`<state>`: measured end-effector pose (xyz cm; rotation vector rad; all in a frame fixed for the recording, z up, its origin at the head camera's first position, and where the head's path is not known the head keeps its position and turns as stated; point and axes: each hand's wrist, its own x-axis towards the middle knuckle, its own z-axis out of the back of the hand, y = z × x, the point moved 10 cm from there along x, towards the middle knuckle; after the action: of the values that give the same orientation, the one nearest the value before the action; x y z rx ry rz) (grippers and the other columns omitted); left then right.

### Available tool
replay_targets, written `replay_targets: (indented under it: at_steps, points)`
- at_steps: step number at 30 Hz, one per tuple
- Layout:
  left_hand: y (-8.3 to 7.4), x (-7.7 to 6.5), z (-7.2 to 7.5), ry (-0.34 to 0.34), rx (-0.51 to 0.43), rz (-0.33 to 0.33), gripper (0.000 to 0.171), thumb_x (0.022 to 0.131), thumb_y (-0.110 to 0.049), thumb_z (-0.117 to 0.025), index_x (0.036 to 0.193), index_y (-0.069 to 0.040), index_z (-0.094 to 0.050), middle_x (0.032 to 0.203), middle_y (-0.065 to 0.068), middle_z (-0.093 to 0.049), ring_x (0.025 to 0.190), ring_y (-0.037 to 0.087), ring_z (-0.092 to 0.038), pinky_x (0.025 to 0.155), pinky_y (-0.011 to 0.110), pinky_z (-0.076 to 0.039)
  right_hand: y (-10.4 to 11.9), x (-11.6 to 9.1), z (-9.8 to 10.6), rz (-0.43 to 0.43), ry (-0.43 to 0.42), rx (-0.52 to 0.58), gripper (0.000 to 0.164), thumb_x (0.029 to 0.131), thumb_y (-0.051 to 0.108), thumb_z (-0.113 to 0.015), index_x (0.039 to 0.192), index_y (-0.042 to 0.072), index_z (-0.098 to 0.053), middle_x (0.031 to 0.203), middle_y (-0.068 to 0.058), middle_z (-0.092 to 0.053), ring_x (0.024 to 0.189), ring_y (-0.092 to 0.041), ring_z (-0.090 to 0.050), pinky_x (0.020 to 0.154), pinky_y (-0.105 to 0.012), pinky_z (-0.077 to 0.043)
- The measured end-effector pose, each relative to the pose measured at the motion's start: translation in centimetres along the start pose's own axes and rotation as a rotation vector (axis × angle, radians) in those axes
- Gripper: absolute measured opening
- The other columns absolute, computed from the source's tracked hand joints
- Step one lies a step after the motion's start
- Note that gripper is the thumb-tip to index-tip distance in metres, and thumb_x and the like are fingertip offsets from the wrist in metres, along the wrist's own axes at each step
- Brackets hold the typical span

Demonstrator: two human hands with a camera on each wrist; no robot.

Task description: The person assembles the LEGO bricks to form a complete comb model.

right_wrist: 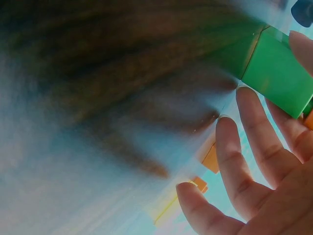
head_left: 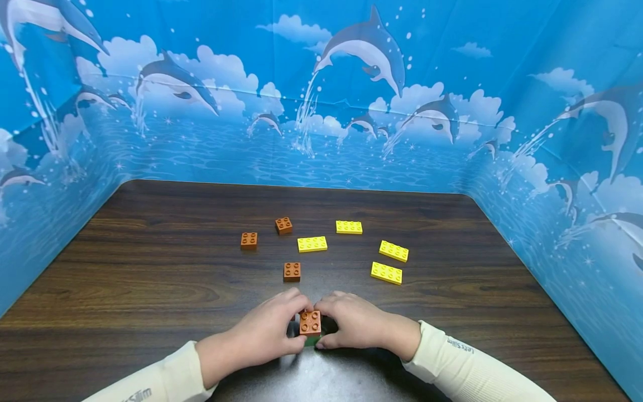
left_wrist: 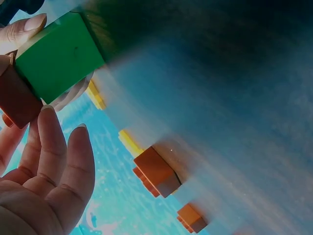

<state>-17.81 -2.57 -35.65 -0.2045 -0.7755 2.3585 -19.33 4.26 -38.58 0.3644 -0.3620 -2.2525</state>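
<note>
An orange-brown toy brick [head_left: 310, 323] with studs on top sits on a green block [head_left: 312, 340] at the near middle of the table. My left hand [head_left: 273, 324] grips the brown brick from the left, thumb in front and fingertips behind. From the other side my right hand [head_left: 354, 322] holds the green block between thumb and fingers. In the left wrist view the green block [left_wrist: 61, 58] shows a plain smooth side, with the brown brick [left_wrist: 18, 95] against it. The right wrist view shows the green block [right_wrist: 279, 73] close to the thumb and fingertips; its far end is cut off.
Three loose brown bricks lie beyond the hands: one nearest [head_left: 292, 272], another at left [head_left: 249, 240] and one farther back [head_left: 283, 225]. Several yellow flat bricks [head_left: 387, 273] are spread to the right. A blue dolphin-printed curtain [head_left: 311, 139] surrounds the dark wooden table [head_left: 150, 268].
</note>
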Motion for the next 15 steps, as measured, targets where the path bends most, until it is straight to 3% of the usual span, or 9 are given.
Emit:
replay_targets:
  at_steps: [7,15]
  points:
    - [-0.03,0.11,0.08,-0.001,-0.026,0.005,0.028,0.074,-0.012,-0.075,0.095,-0.017,-0.058,0.089,-0.010,-0.048,0.078,0.010,-0.050,0.064,0.027,-0.043,-0.02,0.01,0.00,0.007,0.000,0.006,0.033,0.083,0.037,-0.075,0.108,0.020,-0.064,0.101,0.013,-0.062,0.094,-0.003,-0.055,0.091,-0.032,-0.046]
    - [-0.12,0.25,0.12,-0.007,-0.052,0.009,0.027,0.072,-0.011,-0.075,0.091,-0.017,-0.057,0.087,-0.009,-0.047,0.077,0.010,-0.051,0.063,0.025,-0.042,0.04,0.01,-0.08,0.007,0.003,0.007,0.033,0.083,0.036,-0.075,0.109,0.018,-0.064,0.102,0.013,-0.063,0.099,-0.002,-0.058,0.106,-0.042,-0.037]
